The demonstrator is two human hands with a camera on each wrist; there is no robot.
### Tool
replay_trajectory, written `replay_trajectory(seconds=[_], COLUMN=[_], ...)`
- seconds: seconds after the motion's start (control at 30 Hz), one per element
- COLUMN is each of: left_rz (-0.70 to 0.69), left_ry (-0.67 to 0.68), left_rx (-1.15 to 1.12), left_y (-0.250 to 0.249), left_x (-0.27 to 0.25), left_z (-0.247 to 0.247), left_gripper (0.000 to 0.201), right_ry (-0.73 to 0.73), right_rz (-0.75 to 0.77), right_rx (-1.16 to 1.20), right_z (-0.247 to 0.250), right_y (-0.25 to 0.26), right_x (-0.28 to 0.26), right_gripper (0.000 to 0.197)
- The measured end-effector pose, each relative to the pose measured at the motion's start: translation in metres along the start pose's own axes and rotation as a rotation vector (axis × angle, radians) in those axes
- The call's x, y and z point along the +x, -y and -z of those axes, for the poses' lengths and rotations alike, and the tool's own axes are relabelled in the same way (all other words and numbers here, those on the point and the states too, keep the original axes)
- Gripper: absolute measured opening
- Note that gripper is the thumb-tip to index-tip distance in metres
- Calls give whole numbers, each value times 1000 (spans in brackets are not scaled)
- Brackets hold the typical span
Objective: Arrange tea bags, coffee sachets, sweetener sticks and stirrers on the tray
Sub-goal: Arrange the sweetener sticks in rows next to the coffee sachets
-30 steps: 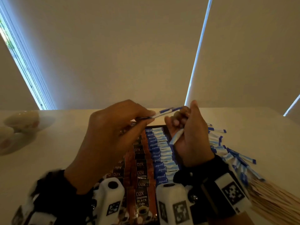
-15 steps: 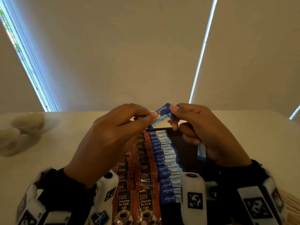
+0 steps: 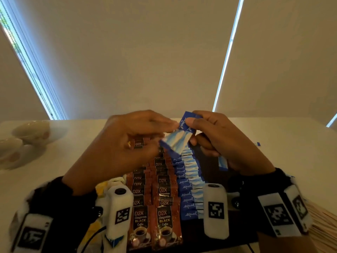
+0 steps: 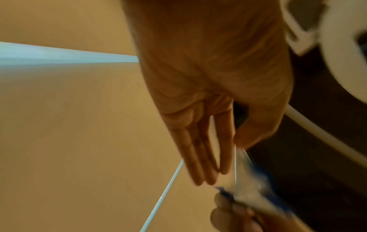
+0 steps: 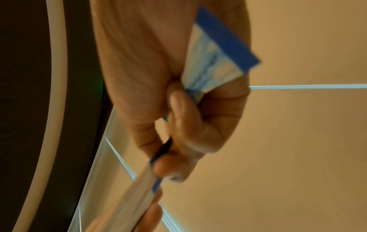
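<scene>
Blue sweetener stick (image 3: 179, 138) (tilted) above tray (image 3: 209, 161)

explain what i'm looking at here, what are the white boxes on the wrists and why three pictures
No machine here: a person works with bare hands and wears three cameras. The big picture comes from a head camera looking down. The white boxes with square codes are wrist cameras, and each gives one close, blurry picture looking along its own hand.

On the white table lies a dark tray holding rows of brown coffee sachets and a row of blue sweetener sticks. Cups stand at far left.

The left hand and right hand pinch opposite ends of one held sweetener stick above the tray. The right hand also grips spare sticks in its palm.
</scene>
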State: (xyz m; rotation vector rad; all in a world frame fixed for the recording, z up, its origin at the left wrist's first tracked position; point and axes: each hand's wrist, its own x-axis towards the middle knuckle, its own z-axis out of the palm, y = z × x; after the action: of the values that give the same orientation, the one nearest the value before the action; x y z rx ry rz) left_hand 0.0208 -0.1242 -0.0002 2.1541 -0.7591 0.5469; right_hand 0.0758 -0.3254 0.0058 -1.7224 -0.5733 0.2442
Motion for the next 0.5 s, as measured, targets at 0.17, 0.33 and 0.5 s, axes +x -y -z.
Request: replay_trajectory(seconds=[0.17, 0.33, 0.5], left_rz=[337, 515, 484], left_ry=[152, 242, -47], left_rx=[-176, -323, -406], left_y=[-4, 0, 1], left_x=[2, 5, 7], left_z=[3, -15, -16], left_gripper=[31, 25, 25], right_ry=[193, 232, 93], right_rz=[59, 126, 208], right_rx=[-113, -233, -221], right_z=[-3, -12, -16], right_y=[-2, -3, 1], right_x=[-5, -5, -2], right_gripper=[22, 26, 23])
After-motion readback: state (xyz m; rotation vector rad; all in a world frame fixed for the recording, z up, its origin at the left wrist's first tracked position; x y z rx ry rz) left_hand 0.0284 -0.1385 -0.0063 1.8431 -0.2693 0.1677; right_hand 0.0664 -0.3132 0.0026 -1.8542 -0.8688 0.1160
